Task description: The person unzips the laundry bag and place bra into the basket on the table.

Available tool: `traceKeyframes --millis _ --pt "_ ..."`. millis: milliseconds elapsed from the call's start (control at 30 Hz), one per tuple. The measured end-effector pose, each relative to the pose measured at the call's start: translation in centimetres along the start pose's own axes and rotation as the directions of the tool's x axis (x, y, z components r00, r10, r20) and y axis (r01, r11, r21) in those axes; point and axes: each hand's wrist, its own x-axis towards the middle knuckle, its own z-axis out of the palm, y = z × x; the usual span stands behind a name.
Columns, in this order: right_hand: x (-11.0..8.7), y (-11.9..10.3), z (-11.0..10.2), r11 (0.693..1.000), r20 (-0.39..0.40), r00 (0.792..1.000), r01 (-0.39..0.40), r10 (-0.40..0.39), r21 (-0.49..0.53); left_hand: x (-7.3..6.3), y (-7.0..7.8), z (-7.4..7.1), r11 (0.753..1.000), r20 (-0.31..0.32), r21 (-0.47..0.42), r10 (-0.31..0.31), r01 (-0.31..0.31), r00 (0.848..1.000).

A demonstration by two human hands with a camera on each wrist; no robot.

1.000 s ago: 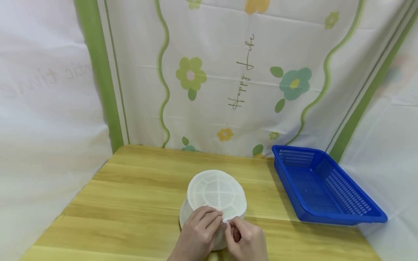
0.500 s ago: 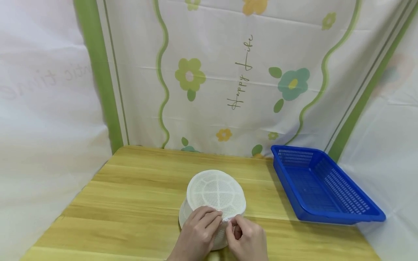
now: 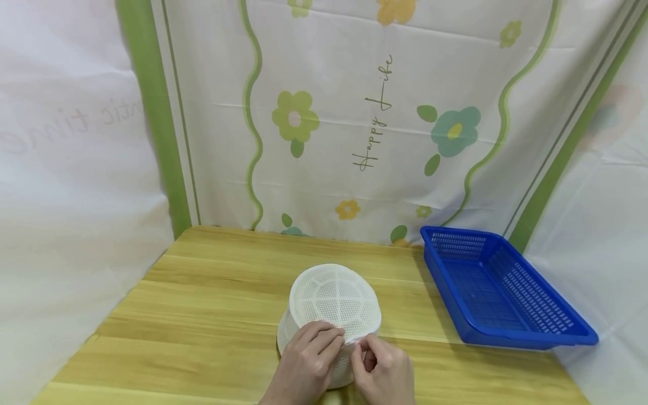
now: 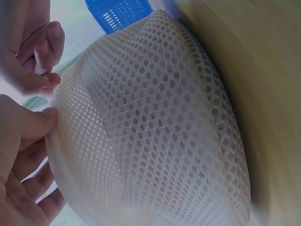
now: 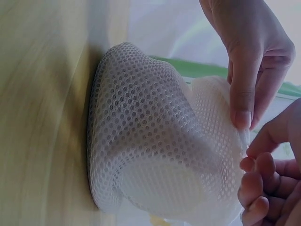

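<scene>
A white mesh laundry bag, round and drum-shaped, stands on the table with its flat top tilted toward me. My left hand pinches the near rim between thumb and fingers, its fingertips lying over the top edge. Just to the right, my right hand pinches the white edging of the same rim between thumb and index finger, the other fingers curled in. Both hands meet at the rim in the right wrist view, where the mesh side sags in folds and a paler ribbed patch shows.
A blue plastic basket with slotted sides sits at the table's right. The wooden table reaches back to a flower-printed curtain, and white cloth hangs on both sides.
My right hand has shifted slightly to the right along the rim, and the small white piece at its fingertips shows less. My left hand and the bag stay nearly still.
</scene>
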Motion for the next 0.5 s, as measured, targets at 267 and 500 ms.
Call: traceKeyframes --millis 267,500 --pt "-0.13 0.62 0.06 1.000 0.007 1.000 0.004 -0.004 0.022 -0.17 0.08 -0.11 1.000 0.013 0.002 -0.010 0.010 1.000" --pt "-0.22 0.75 0.18 0.988 0.051 0.996 0.069 -0.077 0.138 -0.07 0.20 -0.19 0.999 0.023 -0.024 -0.043 0.044 0.999"
